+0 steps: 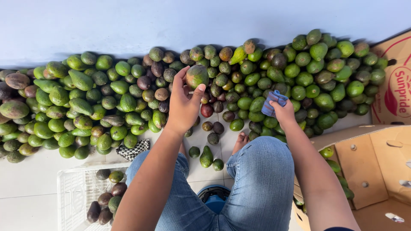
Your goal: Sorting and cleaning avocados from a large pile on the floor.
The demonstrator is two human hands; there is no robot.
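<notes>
Loosely, left hand [183,105] pinches a green-red oval avocado [197,76] at twelve o'clock; it might slip. Right hand [283,112] clutches blue cloth [274,102].

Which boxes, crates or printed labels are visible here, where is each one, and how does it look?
Printed cardboard box: far right edge, against the wall, brown with a red and white logo.
Open cardboard box: lower right, beside the person's knee, plain brown with flaps up; green avocados sit at its left edge.
White plastic crate: lower left on the floor, lattice walls, holding dark and green avocados.
No signs or screens.
</notes>
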